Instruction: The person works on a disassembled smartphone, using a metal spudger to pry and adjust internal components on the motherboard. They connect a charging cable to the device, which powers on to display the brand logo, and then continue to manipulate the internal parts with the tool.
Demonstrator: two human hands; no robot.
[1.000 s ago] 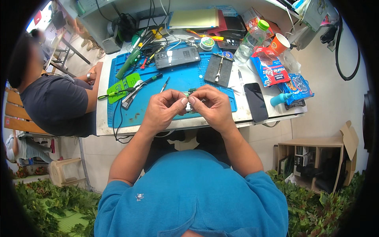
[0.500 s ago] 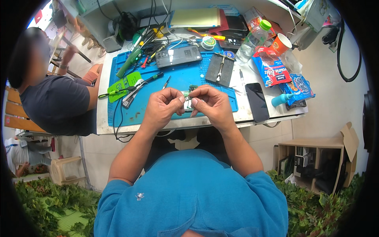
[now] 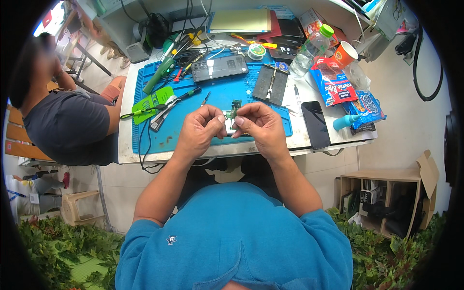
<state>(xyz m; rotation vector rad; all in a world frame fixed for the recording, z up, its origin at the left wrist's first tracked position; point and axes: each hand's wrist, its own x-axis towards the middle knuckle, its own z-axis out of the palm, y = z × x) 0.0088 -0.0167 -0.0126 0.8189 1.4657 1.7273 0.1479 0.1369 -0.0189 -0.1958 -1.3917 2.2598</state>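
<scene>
A small green circuit board [image 3: 234, 108] stands upright between my two hands, just above the front edge of the blue work mat [image 3: 179, 137]. My right hand [image 3: 265, 126] pinches the board between thumb and fingertips. At its left side, my left hand [image 3: 199, 127] is closed in a pinch, thumb against fingers; whatever lies between those fingertips is too small to make out. A pale, flat piece [image 3: 230, 127] shows in the gap below the board, partly covered by my fingers. Beyond my hands lies a dark phone housing [image 3: 220, 68], with a black board holder [image 3: 269, 84] to its right.
Screwdrivers, cables and a green tag [image 3: 151, 105] lie on the left. To the right are a black phone [image 3: 314, 124], a teal bottle [image 3: 345, 122], snack packets [image 3: 333, 82], a clear bottle [image 3: 309, 52] and a paper cup [image 3: 343, 54]. A person [image 3: 67, 116] sits at left.
The circuit board has turned more upright and shows more of its face above my fingertips. My hands stay nearly in place. The person at left has raised a hand toward the head.
</scene>
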